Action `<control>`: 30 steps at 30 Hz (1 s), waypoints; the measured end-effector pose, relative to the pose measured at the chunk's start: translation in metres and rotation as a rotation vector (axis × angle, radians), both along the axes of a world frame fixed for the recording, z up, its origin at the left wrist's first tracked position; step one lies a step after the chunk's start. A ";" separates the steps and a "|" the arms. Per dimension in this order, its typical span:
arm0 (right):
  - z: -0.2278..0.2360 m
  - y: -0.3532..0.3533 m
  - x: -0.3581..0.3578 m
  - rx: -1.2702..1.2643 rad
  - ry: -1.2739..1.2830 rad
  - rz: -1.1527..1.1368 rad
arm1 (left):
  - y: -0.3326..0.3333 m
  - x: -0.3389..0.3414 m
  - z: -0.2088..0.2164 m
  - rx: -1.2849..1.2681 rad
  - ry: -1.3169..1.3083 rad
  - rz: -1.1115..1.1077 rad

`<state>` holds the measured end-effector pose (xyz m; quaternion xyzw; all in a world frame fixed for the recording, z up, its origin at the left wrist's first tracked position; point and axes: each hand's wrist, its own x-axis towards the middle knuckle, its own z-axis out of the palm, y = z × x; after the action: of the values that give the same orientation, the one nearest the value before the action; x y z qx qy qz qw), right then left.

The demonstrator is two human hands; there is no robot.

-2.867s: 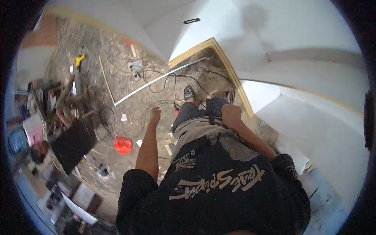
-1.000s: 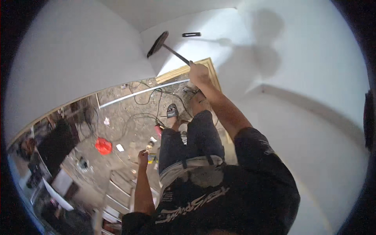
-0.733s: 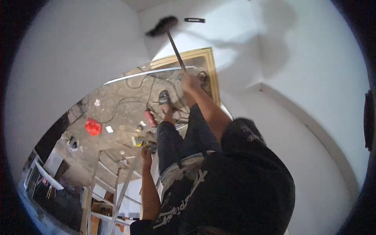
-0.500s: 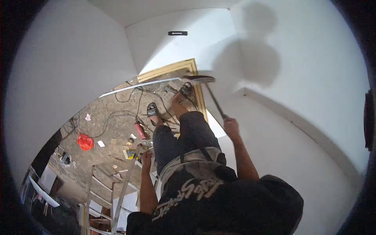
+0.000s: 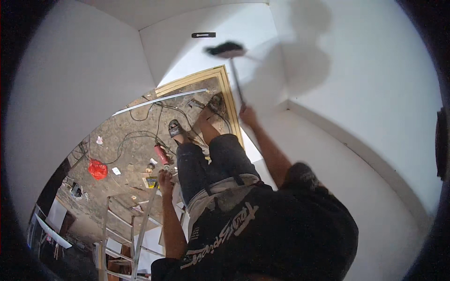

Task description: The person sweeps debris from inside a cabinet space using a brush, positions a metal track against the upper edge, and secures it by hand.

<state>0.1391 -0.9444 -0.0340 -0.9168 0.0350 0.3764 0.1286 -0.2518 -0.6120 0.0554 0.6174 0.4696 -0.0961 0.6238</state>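
Note:
My right hand (image 5: 248, 115) is wrapped round the handle of a broom (image 5: 236, 77), raised ahead of me. Its wide head, dark on top and blurred by motion, is up at the white far wall (image 5: 180, 28); whether it touches the wall I cannot tell. Lower on the left, my left hand (image 5: 165, 181) is closed at the top of a metal stepladder (image 5: 152, 206), seemingly gripping it; its fingers are partly hidden. My sandalled feet show far below, beyond my dark shorts.
A yellowish frame (image 5: 227, 89) borders an opening onto the littered floor. Down there lie dark cables (image 5: 129, 136), a red power tool (image 5: 161, 153), a red plastic bag (image 5: 97, 169) and a long metal strip (image 5: 161, 100). White walls (image 5: 361, 84) rise on both sides.
The broom head has swung up from beside the frame to the far wall. My right hand has risen and moved left with the handle. The view has shifted slightly.

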 end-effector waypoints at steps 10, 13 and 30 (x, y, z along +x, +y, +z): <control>0.178 0.028 -0.048 0.404 0.424 0.260 | -0.005 -0.005 -0.043 -0.090 0.305 0.067; 0.197 0.017 0.016 0.339 0.321 0.366 | -0.010 0.050 -0.037 -0.142 0.177 0.161; 0.085 -0.045 0.380 -0.179 -0.331 -0.072 | -0.025 -0.056 0.060 -0.089 0.542 0.151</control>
<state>0.5196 -0.9894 0.0514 -0.9721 0.0794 0.2111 0.0638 -0.3081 -0.6372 0.1155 0.5044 0.6591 -0.2314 0.5076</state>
